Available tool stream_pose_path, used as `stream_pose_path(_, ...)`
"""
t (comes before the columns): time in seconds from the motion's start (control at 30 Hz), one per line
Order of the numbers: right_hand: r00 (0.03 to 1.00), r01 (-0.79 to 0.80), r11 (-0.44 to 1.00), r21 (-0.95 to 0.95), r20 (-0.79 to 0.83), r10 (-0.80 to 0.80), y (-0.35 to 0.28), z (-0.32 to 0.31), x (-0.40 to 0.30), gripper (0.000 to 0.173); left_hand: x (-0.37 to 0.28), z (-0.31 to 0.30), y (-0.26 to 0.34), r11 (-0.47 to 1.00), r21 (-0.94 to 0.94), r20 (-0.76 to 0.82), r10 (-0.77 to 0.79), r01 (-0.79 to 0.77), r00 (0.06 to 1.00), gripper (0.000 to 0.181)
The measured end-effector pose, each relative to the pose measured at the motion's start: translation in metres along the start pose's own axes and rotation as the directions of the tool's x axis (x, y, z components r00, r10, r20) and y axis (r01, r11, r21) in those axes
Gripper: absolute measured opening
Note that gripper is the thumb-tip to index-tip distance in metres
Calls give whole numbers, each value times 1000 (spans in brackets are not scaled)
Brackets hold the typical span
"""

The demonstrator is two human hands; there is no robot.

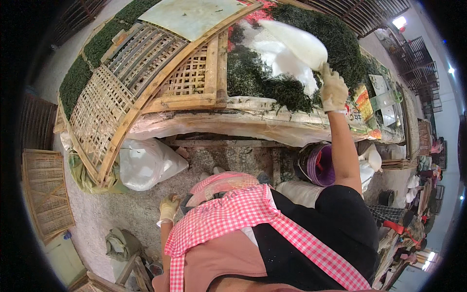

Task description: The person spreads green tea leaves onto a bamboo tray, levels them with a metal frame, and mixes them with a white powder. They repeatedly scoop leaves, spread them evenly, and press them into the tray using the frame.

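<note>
My right hand (332, 89), in a pale glove, reaches over the worktable and grips the narrow end of a smooth white plastic object (293, 40). Whether that is a bag or a scoop I cannot tell. Beneath it lies a glossy white patch (268, 49), bordered by dark green shredded material like seaweed (251, 73). My left hand (169, 207), gloved too, hangs low beside the pink checked apron (226, 208). Its fingers curl, and whether they hold anything is unclear.
Left on the table lean bamboo-framed woven trays (100, 106) and a pale board (189, 16). Under the table edge stand a full white sack (149, 164) and a purple bucket (323, 166). A green-handled blade-like tool (386, 99) lies at right. Other people are far right.
</note>
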State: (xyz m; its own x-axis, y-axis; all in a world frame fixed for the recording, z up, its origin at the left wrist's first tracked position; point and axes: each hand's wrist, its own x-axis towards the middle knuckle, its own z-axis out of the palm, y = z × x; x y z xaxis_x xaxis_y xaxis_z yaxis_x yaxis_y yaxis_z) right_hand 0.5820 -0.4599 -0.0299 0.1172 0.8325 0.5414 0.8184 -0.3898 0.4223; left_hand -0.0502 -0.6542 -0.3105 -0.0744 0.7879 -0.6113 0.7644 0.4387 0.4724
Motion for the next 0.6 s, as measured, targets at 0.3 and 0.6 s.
stream_pose_path(0.3, 788, -592, -4, 806, 580, 208, -23, -40, 46, 38, -26, -12, 26, 997, 48, -83, 64, -60, 995, 41)
stream_pose_path(0.6, 28, -144, 50, 988, 55, -998, -290, -244, -43, 42, -60, -21, 25, 974, 38, 1, -222, 222, 975, 46)
